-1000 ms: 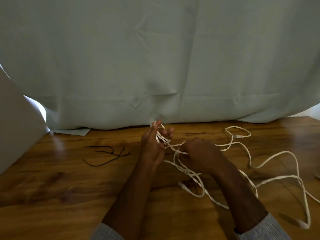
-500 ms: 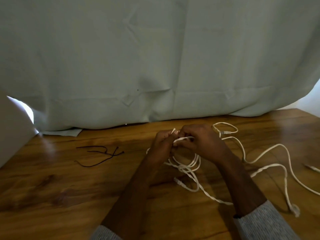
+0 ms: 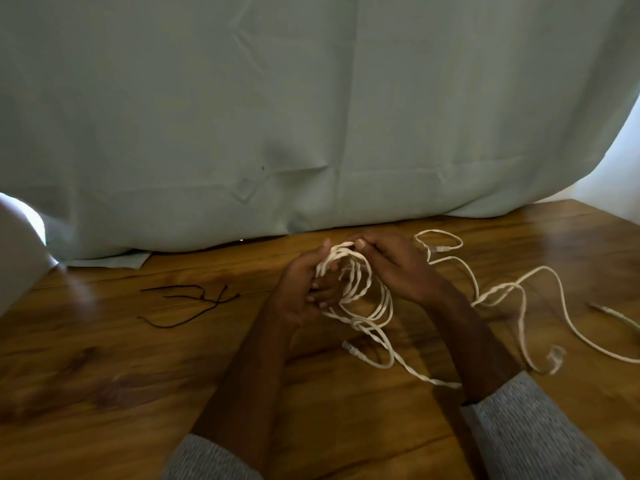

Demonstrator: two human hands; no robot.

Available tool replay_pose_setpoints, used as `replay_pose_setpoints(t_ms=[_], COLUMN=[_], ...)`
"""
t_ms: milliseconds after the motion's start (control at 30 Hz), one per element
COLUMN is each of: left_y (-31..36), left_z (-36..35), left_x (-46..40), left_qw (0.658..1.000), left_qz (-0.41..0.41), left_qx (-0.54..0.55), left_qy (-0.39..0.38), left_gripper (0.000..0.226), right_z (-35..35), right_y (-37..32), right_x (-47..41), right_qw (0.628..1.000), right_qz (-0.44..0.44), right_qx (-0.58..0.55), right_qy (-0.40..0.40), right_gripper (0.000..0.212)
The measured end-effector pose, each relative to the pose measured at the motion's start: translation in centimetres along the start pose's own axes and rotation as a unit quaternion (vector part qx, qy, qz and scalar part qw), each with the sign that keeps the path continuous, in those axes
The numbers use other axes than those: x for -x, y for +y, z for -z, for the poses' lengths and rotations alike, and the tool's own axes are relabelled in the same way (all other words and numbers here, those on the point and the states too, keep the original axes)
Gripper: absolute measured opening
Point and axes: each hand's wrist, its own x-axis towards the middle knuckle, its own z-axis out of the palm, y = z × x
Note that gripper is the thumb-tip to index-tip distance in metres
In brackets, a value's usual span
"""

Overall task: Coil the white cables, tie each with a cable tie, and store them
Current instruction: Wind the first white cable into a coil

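Observation:
A white twisted cable hangs in several loops between my hands above the wooden table. My left hand grips the loops, fingers curled round the strands. My right hand pinches the top of the loops at its thumb and fingertips. The loose rest of the cable trails off to the right across the table, and one plug end lies below the loops. Black cable ties lie on the table to the left of my left hand.
A pale green curtain hangs behind the table down to its far edge. A white surface stands at the far left. Another cable end lies near the right edge.
My hands rose and drew apart slightly, and the cable now forms larger loops between them. More of the loose cable has been pulled in from the right.

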Motion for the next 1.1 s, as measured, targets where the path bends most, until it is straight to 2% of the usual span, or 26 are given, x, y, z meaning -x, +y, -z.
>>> replay_pose_setpoints(t_ms=[100,267,367,567,800,900,1000,1100], left_y=[0.3,0.0,-0.5,-0.2,-0.1,-0.1,-0.1,0.0], left_z=[0.3,0.2,0.0,0.1,-1.1,-0.9,0.0,0.9], left_x=[0.2,0.4,0.2,0.4,-0.3,-0.4,-0.3,0.0], left_qw=[0.998,0.992,0.997,0.999,0.998,0.998,0.995,0.988], left_qz=[-0.031,-0.054,-0.045,-0.031,-0.021,-0.03,-0.031,-0.023], left_qx=[0.061,0.11,0.07,-0.007,0.018,0.035,0.093,0.132], left_qy=[-0.011,-0.024,-0.007,0.034,0.064,0.035,-0.029,-0.082], left_gripper=[0.048,0.05,0.047,0.046,0.053,0.054,0.057,0.044], right_z=[-0.6,-1.6,-0.8,-1.1,-0.1,0.0,-0.8,-1.0], right_y=[-1.3,-1.7,-0.9,-0.1,-1.2,-1.1,-1.3,-1.4], right_x=[0.2,-0.2,-0.2,-0.2,-0.1,-0.1,-0.5,-0.6], right_qw=[0.99,0.982,0.983,0.992,0.979,0.971,0.974,0.974], right_qz=[-0.049,-0.048,-0.053,-0.039,-0.069,-0.091,-0.089,-0.09], right_qx=[-0.136,-0.183,-0.174,-0.114,-0.19,-0.22,-0.21,-0.208], right_qy=[-0.008,-0.007,-0.032,-0.027,-0.011,-0.009,0.01,0.018], right_gripper=[0.034,0.028,0.025,0.018,0.017,0.022,0.022,0.02])
